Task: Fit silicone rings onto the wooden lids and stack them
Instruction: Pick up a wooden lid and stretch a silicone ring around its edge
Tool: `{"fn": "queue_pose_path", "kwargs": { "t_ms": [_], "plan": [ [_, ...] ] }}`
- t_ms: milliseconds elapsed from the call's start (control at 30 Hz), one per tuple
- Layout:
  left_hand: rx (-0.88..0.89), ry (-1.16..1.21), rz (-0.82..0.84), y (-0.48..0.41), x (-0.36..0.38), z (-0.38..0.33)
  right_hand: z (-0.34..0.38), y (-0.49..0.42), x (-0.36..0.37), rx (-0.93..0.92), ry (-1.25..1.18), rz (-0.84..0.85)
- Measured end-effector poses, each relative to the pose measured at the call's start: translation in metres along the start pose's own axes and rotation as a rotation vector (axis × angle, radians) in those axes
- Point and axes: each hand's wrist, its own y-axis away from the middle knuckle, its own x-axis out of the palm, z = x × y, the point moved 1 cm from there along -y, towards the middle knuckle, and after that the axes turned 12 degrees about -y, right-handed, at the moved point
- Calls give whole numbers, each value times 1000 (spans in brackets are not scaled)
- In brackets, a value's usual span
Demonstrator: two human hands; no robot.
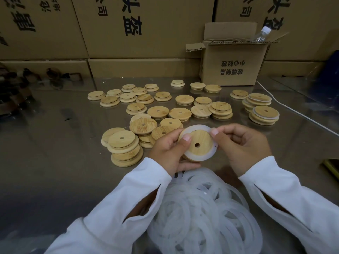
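Both hands hold 1 wooden lid above the near middle of the tabletop, tilted toward the camera, its centre hole showing. A translucent silicone ring sits around the lid's rim. The left hand has its grip clenched on the lid's left edge, thumb on the face. The right hand pinches the ring and lid at the upper right edge. A heap of loose rings lies at the near edge, between the white sleeves. Bare lids scatter across the middle. A stack of ringed lids stands toward the right edge. An open carton sits at the far edge.
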Motion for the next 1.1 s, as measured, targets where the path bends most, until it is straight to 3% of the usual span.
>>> {"fn": "queue_pose_path", "kwargs": {
  "t_ms": [867,1100],
  "plan": [
    [51,-41,5,1,1,2,7,3,-1,-82,61,49],
    [86,-101,-109,2,2,0,6,1,0,-23,60,63]
  ]
}}
